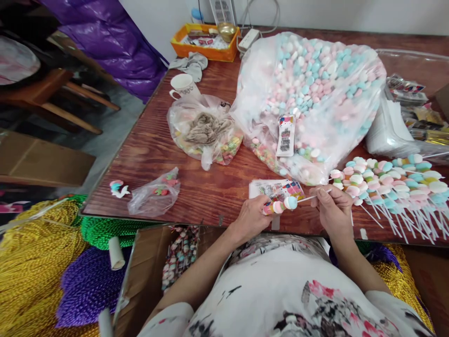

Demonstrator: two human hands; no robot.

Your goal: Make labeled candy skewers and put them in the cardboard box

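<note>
- At a wooden table (143, 150)
- Holding candies (278, 206) in closed fingers of left hand (248, 218)
- Pinching white stick (308, 198) between closed fingers of right hand (332, 208)

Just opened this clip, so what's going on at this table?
A person at a wooden table is handling pastel pieces. The left hand holds a short row of pieces, while the right hand grips a white stick whose far end meets the row's blue piece. To the right lies a pile of filled sticks; beyond the hands is a large clear bag with many loose pieces inside.
</note>
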